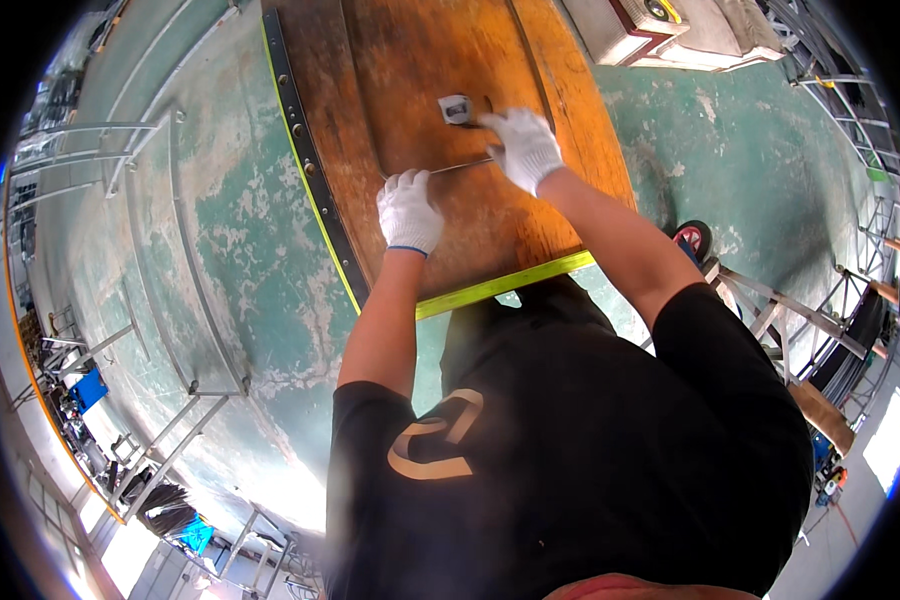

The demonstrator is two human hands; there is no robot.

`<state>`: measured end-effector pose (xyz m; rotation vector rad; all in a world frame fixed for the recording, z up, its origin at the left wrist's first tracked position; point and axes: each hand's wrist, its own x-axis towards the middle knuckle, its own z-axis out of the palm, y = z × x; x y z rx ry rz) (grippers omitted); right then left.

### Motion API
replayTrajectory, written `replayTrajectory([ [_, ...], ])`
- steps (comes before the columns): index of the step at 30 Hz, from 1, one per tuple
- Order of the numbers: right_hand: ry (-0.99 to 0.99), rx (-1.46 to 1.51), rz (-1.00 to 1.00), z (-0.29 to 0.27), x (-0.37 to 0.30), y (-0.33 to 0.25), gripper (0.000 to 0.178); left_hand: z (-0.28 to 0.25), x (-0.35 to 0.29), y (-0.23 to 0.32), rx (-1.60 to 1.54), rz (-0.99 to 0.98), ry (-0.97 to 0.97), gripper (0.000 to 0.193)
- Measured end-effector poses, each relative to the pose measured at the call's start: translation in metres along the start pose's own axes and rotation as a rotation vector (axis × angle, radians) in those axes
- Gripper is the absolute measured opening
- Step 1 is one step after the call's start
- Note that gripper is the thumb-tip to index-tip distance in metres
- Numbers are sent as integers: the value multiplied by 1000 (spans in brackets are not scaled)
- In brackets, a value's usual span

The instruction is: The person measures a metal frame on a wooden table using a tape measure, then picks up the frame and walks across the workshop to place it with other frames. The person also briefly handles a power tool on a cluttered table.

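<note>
My left hand, in a white knitted glove, lies with fingers stretched out on the wooden tabletop. Its fingertips are at the left end of a thin pale strip or rod running across the wood. My right hand, also gloved, is at the strip's other end, blurred by motion. A thin dark piece shows by its fingertips; whether they grip it I cannot tell. Just left of these fingers sits a small grey and white object, perhaps a tape measure.
A black perforated metal strip with a yellow-green edge lines the table's left side. A yellow-green bar runs along its near edge. Metal frames stand on the worn green floor at left. A trestle and a wheel are at right.
</note>
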<state>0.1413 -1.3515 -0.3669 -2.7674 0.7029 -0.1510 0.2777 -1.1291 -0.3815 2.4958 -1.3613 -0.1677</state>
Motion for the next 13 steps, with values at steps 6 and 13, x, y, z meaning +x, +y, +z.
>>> replayTrajectory([
  [6, -127, 79, -147, -5, -100, 6, 36, 0, -47, 2, -68, 64, -32, 25],
  [13, -442, 111, -154, -5, -181, -2, 54, -11, -148, 3, -90, 20, -251, 28],
])
